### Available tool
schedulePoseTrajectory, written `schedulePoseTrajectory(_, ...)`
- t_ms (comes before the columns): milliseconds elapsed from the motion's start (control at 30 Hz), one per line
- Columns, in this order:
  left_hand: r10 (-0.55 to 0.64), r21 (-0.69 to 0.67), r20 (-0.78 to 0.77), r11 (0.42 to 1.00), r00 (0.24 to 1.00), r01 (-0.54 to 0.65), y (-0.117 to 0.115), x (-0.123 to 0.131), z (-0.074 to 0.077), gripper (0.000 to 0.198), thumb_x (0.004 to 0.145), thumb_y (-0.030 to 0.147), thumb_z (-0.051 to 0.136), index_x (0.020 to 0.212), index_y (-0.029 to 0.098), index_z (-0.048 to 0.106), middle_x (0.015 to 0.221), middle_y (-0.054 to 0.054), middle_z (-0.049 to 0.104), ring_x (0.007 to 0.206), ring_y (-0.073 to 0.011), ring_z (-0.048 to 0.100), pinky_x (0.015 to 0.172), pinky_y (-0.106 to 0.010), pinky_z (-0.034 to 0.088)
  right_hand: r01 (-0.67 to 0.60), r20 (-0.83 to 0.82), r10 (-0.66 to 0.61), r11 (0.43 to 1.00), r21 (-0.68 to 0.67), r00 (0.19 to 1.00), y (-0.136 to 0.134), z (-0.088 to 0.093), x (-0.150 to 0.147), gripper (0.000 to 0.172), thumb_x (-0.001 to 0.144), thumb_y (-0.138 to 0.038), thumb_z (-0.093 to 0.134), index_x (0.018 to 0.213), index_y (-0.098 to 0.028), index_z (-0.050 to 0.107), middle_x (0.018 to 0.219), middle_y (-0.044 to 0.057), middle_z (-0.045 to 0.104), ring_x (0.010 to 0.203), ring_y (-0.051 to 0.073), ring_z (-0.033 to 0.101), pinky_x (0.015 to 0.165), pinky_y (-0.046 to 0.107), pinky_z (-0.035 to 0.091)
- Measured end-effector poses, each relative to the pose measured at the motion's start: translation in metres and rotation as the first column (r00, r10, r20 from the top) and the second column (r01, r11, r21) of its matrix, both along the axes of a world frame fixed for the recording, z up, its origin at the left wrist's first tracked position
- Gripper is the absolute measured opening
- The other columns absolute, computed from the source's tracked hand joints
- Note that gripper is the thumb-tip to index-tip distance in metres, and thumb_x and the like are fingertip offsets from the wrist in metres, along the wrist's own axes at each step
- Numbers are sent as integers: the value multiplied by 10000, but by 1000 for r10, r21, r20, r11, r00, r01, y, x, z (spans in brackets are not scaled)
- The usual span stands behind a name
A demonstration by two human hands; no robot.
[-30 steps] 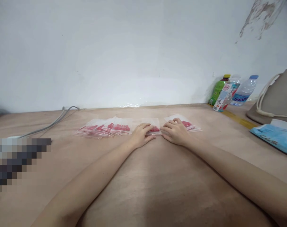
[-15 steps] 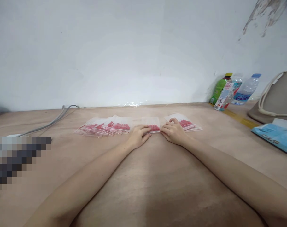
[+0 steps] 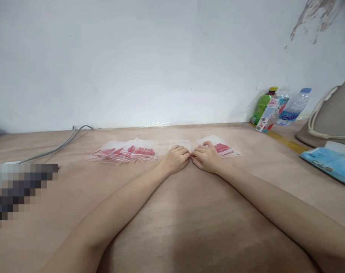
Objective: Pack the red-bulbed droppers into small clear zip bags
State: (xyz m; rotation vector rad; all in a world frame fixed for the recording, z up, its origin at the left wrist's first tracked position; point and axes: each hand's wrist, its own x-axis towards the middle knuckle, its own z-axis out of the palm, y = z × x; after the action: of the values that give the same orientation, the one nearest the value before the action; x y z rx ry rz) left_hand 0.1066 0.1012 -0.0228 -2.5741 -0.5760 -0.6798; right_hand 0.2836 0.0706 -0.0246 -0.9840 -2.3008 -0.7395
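A small clear zip bag [image 3: 180, 143] lies flat in the middle, its upper part showing above my left hand [image 3: 176, 159]. That hand covers the bag's lower part, fingers curled and pinching at its near right corner. My right hand [image 3: 206, 158] meets it there, thumb and fingers closed on the same corner. Left of the hands, several overlapping zip bags [image 3: 145, 146] hold red pieces in rows. Another stack of filled bags [image 3: 225, 149] lies just beyond and right of my right hand, which partly hides it.
A grey cable [image 3: 55, 146] runs along the wooden table [image 3: 149, 227] at left, near a pixelated patch. Bottles [image 3: 293, 108] stand by the wall at right, beside a beige bag [image 3: 331, 117] with a cord and a blue packet [image 3: 328, 163].
My left hand has slid right along the bag's near edge to my right fingertips, now covering the red pieces inside. My right hand stays nearly in place.
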Motion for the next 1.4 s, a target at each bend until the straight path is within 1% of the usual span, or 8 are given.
schedulePoseTrajectory(133,-33,55,-58,998,998,36,4,1,2,161,836,152,454,768,126,597,791,-77,620,796,-189,565,745,-323,419,5,-25,-6,1000,-12,1000,-1,1,1,185,812,-200,457,692,-155,591,654,28,626,657,142,499,717,326,234)
schedulePoseTrajectory(300,-39,107,-79,993,996,48,6,-4,4,215,874,167,401,751,134,575,751,-74,597,758,-178,551,718,-319,413,-11,-43,11,1000,-11,999,-1,1,2,202,824,-205,445,688,-159,588,645,26,622,659,141,501,717,328,227)
schedulePoseTrajectory(433,-23,145,-76,989,997,34,5,-16,6,239,883,168,378,741,139,568,731,-69,591,739,-177,541,710,-316,414,-13,-55,12,1000,-16,998,-1,0,4,199,825,-196,442,695,-164,589,650,22,624,662,139,505,725,327,227)
schedulePoseTrajectory(633,-1,183,-94,983,996,18,0,-42,10,260,891,163,359,714,145,549,714,-63,583,724,-171,535,718,-317,418,-5,-78,4,1000,-11,997,-3,0,6,206,835,-201,439,697,-163,587,659,24,635,664,140,518,753,333,233)
schedulePoseTrajectory(800,25,193,-102,981,994,-4,-4,-57,12,239,896,172,364,745,146,547,736,-59,589,736,-171,538,721,-314,421,-17,-77,17,1000,-6,997,-2,0,6,195,842,-203,448,708,-166,586,672,13,641,675,136,532,766,337,240)
schedulePoseTrajectory(1100,92,187,-92,980,992,-73,-3,-60,10,292,913,206,373,692,124,545,681,-66,578,695,-185,539,678,-314,418,1,-84,-1,1000,8,996,-3,0,6,197,839,-195,452,692,-161,578,653,4,630,651,122,510,766,332,231)
schedulePoseTrajectory(1300,118,153,-148,984,982,-95,-5,-64,10,216,894,90,378,798,103,571,749,-80,590,756,-199,539,715,-312,418,11,-82,-10,1000,15,997,-3,0,6,183,824,-183,463,680,-157,573,650,5,634,647,121,517,758,325,236)
schedulePoseTrajectory(1400,137,134,-162,984,977,-116,-6,-65,11,197,875,54,396,798,95,572,738,-86,590,746,-207,540,705,-318,420,16,-84,-16,1000,1,996,-3,0,7,184,824,-185,464,676,-158,570,646,5,635,644,121,522,759,325,242)
